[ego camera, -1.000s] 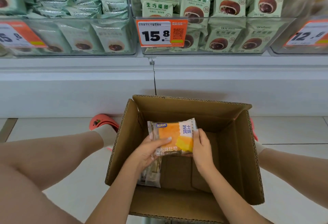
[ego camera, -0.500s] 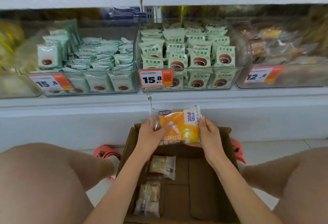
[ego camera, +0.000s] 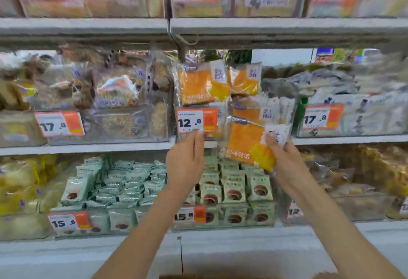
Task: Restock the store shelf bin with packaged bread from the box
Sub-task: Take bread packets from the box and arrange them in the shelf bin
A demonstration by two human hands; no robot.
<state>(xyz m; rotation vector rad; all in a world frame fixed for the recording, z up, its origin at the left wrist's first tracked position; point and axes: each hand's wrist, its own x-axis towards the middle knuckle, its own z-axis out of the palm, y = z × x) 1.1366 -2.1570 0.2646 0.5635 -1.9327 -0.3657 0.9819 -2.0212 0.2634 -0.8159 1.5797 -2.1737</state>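
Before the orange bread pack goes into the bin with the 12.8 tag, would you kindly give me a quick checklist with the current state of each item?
1. Orange bread pack held by the right hand: ok.
2. Left hand at the front of the clear bin, by the 12.8 tag: ok.
3. Bin holds matching orange packs: ok.
4. Room behind those packs: cannot tell.
5. Pack already inside the bin: not ok, it is in front of it.

Right hand (ego camera: 284, 157) grips an orange bread packet (ego camera: 247, 141); left hand (ego camera: 187, 159) touches the bin (ego camera: 176, 122).
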